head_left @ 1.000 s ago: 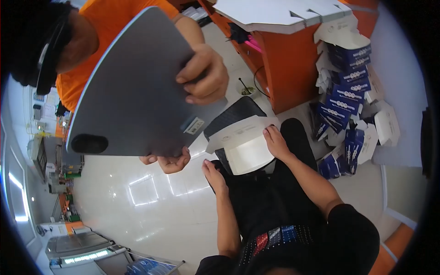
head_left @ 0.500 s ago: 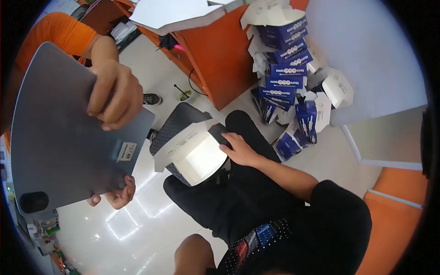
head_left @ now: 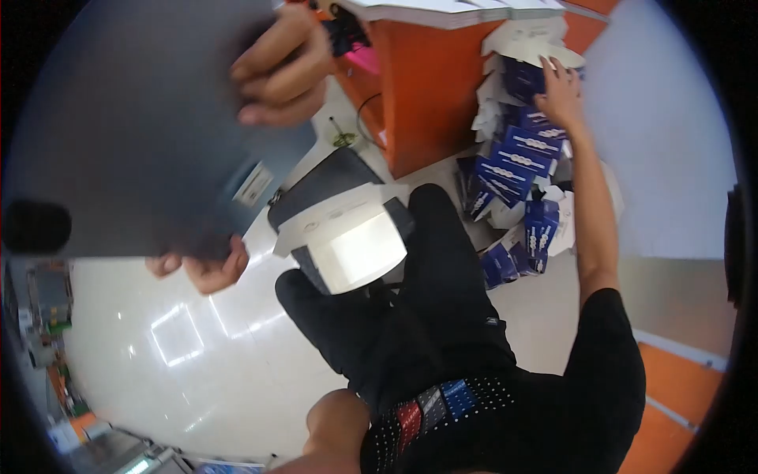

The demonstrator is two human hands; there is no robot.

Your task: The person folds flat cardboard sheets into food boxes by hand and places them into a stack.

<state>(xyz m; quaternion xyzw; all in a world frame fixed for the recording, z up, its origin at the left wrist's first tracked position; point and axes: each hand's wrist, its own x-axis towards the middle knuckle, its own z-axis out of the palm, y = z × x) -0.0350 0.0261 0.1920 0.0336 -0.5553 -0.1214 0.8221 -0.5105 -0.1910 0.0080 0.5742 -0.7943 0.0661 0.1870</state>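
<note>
Right hand (head_left: 561, 95), fingers spread, is at the top carton (head_left: 521, 77) of the piled stack (head_left: 513, 164). Carton judged light, semi-stiff, crushable; best gripped by side walls. Left hand unseen.

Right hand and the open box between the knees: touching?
Apart. The head view shows the right hand up at the pile of blue boxes, well clear of the open box.

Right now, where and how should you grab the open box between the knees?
I'd grip the open box low on its left and right sides, coming from the near side. They lie on opposite sides of its white inside. The printed flap sticks out at the far end and looks thin, so it might bend.
</note>
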